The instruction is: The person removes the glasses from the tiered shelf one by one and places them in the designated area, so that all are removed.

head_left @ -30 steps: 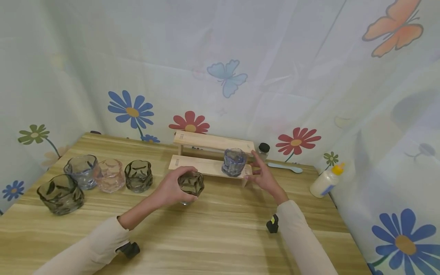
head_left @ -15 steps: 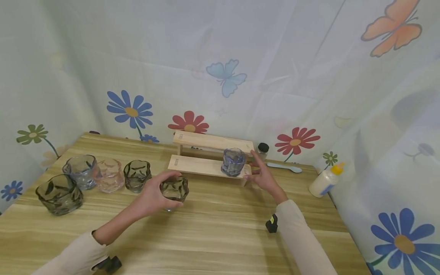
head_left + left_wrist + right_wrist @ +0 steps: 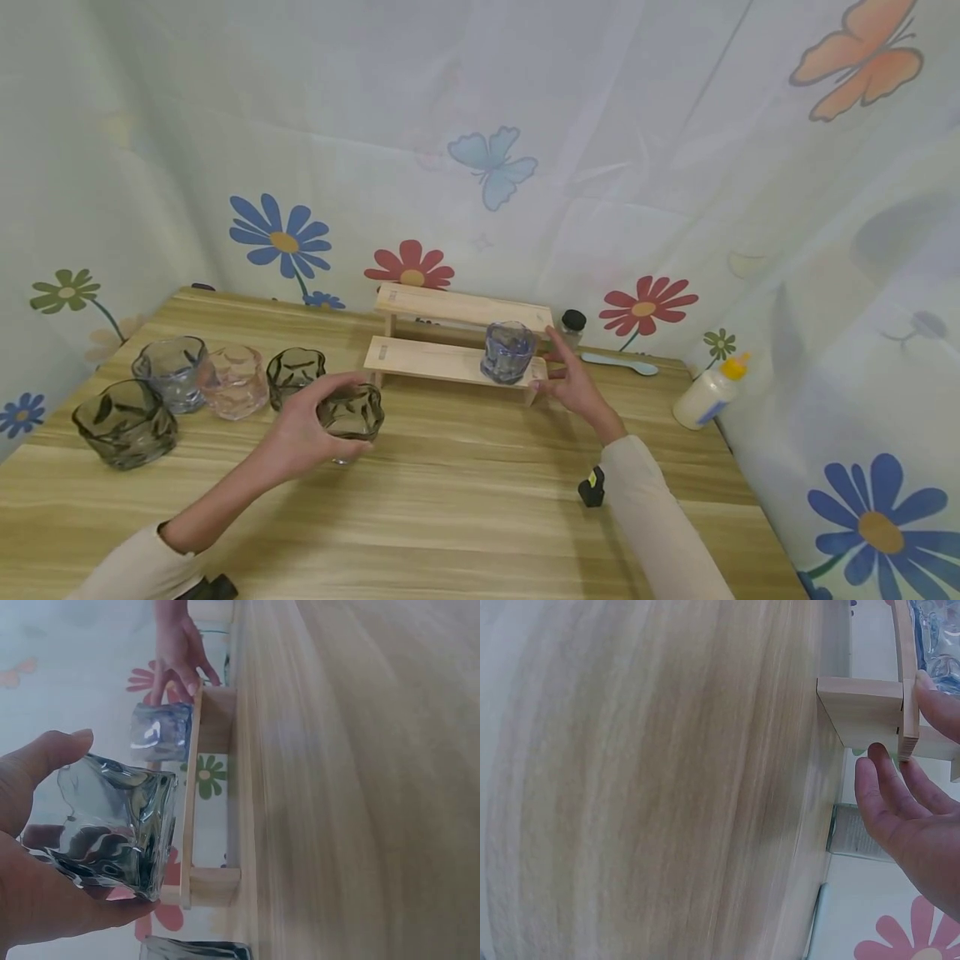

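My left hand (image 3: 292, 433) grips a smoky grey-green drinking glass (image 3: 356, 414) with thumb and fingers around its side, raised over the table. In the left wrist view this glass (image 3: 112, 825) lies between thumb and fingers. A two-tier pale wooden shelf (image 3: 420, 360) stands at the back. On its lower tier, near the right end, sits a bluish-purple glass (image 3: 507, 354). At that end my right hand (image 3: 577, 387) touches the shelf, its fingers spread. The right wrist view shows the thumb at the lower board (image 3: 909, 712), with the other fingers loosely bent beside the board's end.
Left on the table (image 3: 450, 508) stand a large grey-green glass (image 3: 127, 425), a bluish glass (image 3: 172, 375), a pink glass (image 3: 234, 382) and another grey-green glass (image 3: 296, 375). Right of the shelf are a black-capped jar (image 3: 573, 325), a light-blue spoon (image 3: 618, 363) and a yellow-topped bottle (image 3: 708, 396).
My left hand has carried the grey-green glass leftward, away from the shelf's front toward the other glasses. The right hand and the glass on the shelf have stayed in place.
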Demonstrator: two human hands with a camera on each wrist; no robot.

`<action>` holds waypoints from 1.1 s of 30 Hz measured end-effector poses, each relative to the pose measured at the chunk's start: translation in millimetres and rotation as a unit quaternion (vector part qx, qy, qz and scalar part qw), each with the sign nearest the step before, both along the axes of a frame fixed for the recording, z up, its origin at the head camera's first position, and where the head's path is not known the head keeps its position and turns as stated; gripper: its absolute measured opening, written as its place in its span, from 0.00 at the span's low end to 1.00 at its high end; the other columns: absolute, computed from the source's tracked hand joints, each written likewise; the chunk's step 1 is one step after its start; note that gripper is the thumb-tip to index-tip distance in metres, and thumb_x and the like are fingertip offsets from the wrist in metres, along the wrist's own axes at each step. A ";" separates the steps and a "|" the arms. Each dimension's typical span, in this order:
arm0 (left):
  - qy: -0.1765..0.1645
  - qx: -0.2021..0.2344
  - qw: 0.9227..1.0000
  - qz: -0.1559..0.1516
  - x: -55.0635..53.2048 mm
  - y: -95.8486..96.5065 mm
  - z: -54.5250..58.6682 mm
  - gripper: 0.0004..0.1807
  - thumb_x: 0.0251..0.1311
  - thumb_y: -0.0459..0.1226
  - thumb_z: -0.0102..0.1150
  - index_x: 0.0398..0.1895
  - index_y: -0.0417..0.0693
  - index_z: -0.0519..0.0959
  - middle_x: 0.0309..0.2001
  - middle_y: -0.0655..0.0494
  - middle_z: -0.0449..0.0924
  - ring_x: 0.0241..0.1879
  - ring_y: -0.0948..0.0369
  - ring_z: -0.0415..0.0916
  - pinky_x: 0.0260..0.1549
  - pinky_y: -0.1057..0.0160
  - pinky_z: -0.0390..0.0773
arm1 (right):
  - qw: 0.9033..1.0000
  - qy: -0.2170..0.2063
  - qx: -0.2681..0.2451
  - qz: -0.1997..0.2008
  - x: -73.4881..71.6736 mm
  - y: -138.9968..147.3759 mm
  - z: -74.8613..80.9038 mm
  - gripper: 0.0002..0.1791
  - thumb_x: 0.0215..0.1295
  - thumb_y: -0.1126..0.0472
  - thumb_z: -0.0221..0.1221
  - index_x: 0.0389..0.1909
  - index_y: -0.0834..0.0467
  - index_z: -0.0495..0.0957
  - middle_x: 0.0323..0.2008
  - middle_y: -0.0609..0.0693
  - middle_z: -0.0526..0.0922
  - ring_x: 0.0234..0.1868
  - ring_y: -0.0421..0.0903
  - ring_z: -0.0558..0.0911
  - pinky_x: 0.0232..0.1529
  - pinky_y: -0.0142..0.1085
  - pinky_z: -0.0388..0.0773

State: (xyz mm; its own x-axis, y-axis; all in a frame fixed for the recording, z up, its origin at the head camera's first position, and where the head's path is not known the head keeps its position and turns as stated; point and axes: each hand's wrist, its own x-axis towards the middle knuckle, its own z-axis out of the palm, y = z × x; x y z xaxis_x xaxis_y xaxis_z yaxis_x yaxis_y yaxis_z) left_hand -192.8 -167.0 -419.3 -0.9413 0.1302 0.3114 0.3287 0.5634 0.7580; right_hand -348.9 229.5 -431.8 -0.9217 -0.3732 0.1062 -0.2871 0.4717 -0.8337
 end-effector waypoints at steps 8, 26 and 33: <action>-0.028 -0.008 0.999 0.022 11.5 -18.0 -1.9 0.44 0.40 0.41 0.83 0.64 0.46 0.73 0.60 0.41 0.75 0.64 0.39 0.68 0.58 0.33 0.68 | 1.000 0.002 -0.001 0.014 14.6 -7.3 21.4 0.52 0.60 0.75 0.64 0.79 0.62 0.43 0.74 0.73 0.53 0.64 0.73 0.71 0.59 0.61 0.74; -0.065 -0.059 0.992 0.086 23.9 -57.2 -8.4 0.48 0.43 0.44 0.81 0.68 0.42 0.68 0.63 0.33 0.71 0.62 0.32 0.66 0.52 0.30 0.69 | 1.000 -0.009 0.001 0.007 15.6 -7.6 20.6 0.52 0.60 0.75 0.64 0.80 0.61 0.43 0.74 0.73 0.54 0.63 0.74 0.72 0.59 0.61 0.74; -0.040 -0.078 0.990 0.114 24.5 -76.9 -19.6 0.47 0.41 0.42 0.82 0.66 0.39 0.70 0.62 0.31 0.71 0.60 0.31 0.66 0.49 0.30 0.69 | 1.000 -0.004 -0.001 0.006 14.0 -6.6 18.5 0.53 0.60 0.75 0.65 0.79 0.61 0.44 0.74 0.74 0.54 0.63 0.74 0.72 0.60 0.61 0.74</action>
State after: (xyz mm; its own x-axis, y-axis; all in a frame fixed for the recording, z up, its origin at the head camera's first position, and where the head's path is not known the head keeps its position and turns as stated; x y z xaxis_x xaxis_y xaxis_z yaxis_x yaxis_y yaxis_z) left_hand -168.3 -243.9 -438.9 -0.9725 -0.0476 0.2282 0.1226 0.7283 0.6742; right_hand -334.9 223.0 -413.3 -0.9180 -0.3838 0.0996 -0.2859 0.4666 -0.8370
